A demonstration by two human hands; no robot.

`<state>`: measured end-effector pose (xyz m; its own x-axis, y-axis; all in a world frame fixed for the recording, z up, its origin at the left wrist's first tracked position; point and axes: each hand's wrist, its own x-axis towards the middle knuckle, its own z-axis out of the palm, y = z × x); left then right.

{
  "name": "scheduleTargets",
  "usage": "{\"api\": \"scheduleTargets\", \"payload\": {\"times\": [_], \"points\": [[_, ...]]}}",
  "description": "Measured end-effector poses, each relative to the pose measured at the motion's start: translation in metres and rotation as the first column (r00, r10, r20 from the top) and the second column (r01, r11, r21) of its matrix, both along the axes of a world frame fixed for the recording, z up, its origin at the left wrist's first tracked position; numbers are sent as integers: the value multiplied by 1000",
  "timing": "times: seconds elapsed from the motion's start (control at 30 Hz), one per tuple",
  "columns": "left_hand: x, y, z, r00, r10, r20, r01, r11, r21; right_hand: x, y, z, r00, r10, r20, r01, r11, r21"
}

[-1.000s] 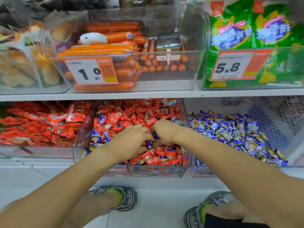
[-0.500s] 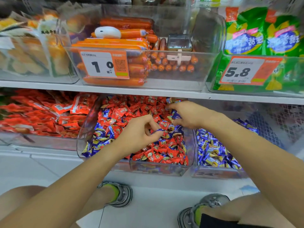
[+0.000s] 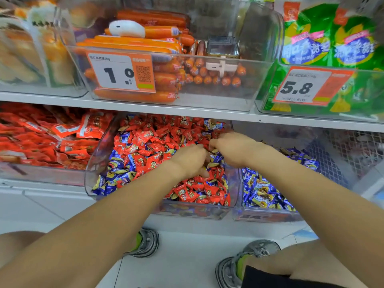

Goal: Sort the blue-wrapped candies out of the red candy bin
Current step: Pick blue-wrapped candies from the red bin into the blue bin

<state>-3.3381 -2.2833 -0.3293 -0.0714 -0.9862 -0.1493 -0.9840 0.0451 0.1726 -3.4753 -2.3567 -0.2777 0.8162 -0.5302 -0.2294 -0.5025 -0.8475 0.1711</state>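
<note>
The clear red candy bin (image 3: 94, 163) stands on the lower shelf, full of red-wrapped candies (image 3: 149, 142). Blue-wrapped candies (image 3: 116, 173) lie mixed in along its front left, and a few more sit at the back right. Both my hands are inside the bin near its right wall. My left hand (image 3: 191, 161) has its fingers curled round blue-and-yellow wrappers. Just beyond it, my right hand (image 3: 230, 146) pinches a wrapper among the candies with curled fingertips. The two hands almost touch.
A clear bin of blue candies (image 3: 266, 192) stands directly to the right, and a bin of red packets (image 3: 52, 142) to the left. The shelf above (image 3: 145, 107) carries sausages and green bags with price tags. My shoes are on the white floor below.
My right hand has come from the bin's back right corner toward the middle, next to my left hand. The left hand has shifted slightly right and deeper into the candies.
</note>
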Motion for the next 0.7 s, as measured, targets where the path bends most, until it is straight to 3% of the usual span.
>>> {"api": "scheduleTargets", "payload": {"times": [0.13, 0.3, 0.43, 0.6, 0.7], "points": [[16, -1, 1, 996, -1, -91, -3, 999, -41, 8, 5, 0, 989, 33, -147, -55, 988, -145], [29, 8, 3, 963, 43, -265, -58, 997, -48, 18, 0, -6, 994, 7, -113, 9, 990, 139], [41, 16, 15, 894, 83, -440, -132, 988, -84, 24, -9, -6, 999, -49, -19, 52, 975, 216], [54, 28, 28, 866, 181, -467, -222, 974, -34, 36, -20, -4, 992, -118, -53, 128, 946, 296], [60, 34, 35, 856, 241, -457, -284, 958, -28, 41, -21, -5, 971, -219, -100, 240, 867, 436]]}}
